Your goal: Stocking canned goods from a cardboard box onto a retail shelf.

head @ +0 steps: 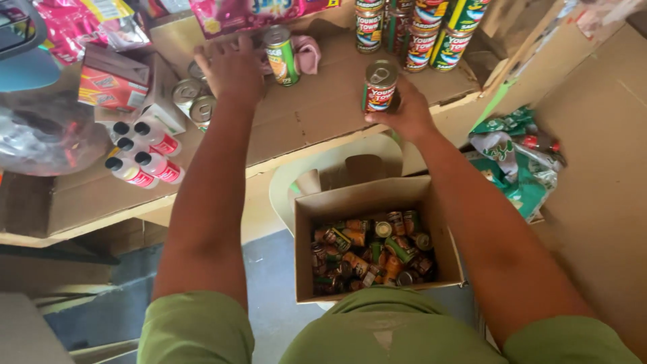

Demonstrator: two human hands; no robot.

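On the cardboard-covered shelf [323,114], at the 12 o'clock side of the view, the right hand [404,114] grips an upright red-labelled tin can [379,86], fingers closed around its lower body. The left hand [232,67] rests at 11 o'clock, fingers spread flat beside a green-labelled can [282,55] and touching three silver-topped cans [195,101]. Stacked cans [418,30] stand at 1 o'clock. At 6 o'clock, an open cardboard box [367,202] holds many loose cans; judged from this, shelving is partly done, with most stock remaining boxed. Small white bottles [145,152] lie at 9 o'clock.
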